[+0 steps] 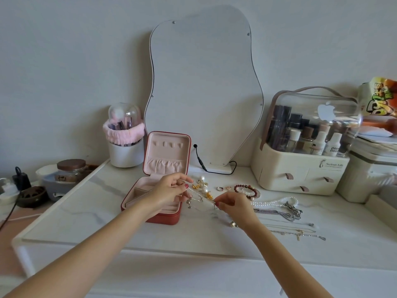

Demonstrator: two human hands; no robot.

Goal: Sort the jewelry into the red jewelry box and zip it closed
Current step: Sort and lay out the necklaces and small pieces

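Silver charm chain (198,197) held up between both hands, just right of the open red jewelry box (160,183).

One end is pinched by the left hand (171,189) over the box's right edge, the other end is pinched by the right hand (233,204), with small charms seen dangling in between. The box's lid is propped upright. The rest of the jewelry is spread on the marble tabletop (90,214) to the right: pearl-and-gold earrings (203,187), rings (219,188), a dark red bead bracelet (247,190), a pearl strand (277,202), thin chains (296,231). A wavy mirror (204,93) is seen behind.
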